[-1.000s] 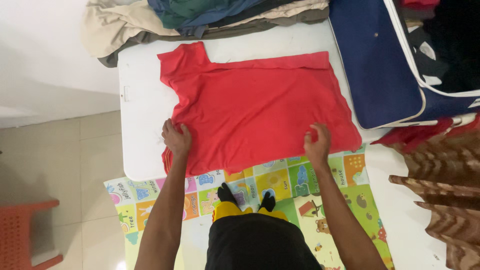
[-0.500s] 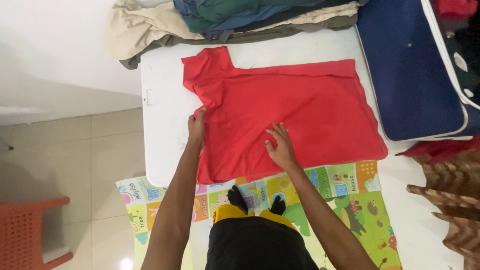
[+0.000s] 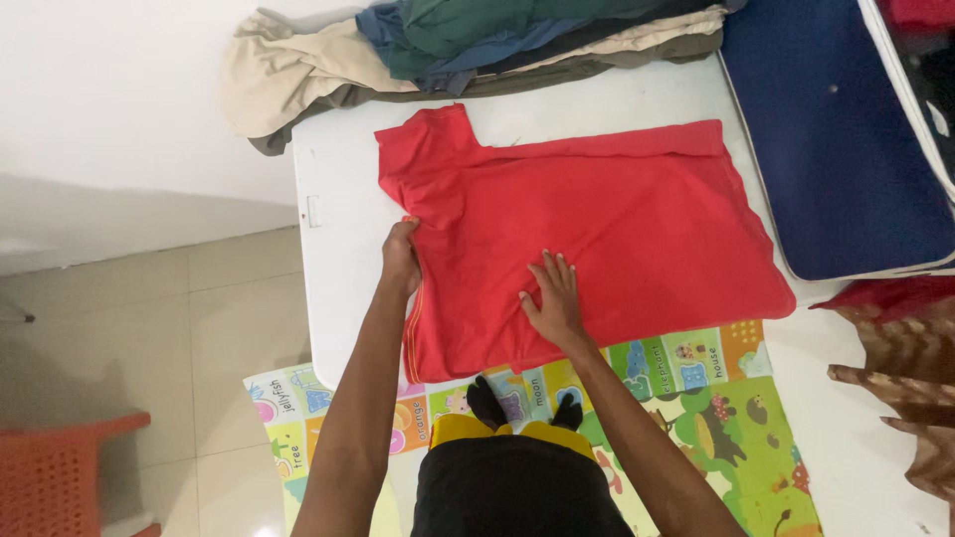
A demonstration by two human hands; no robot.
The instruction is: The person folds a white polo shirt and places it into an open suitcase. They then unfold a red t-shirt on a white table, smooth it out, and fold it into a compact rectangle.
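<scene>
Head view: clothes pile behind red shirt.

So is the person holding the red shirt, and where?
The left hand grips the red cotton T-shirt at its left side edge, below the sleeve. The right hand only lies flat on the cloth.

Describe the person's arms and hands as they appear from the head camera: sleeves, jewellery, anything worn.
Both arms are bare along all that shows, with no sleeve in view. The left hand and the right hand wear no gloves, and no watch, bracelet or ring is visible on either. The fingers are uncovered. Lower down, the person wears a black garment with a yellow edge.
</scene>
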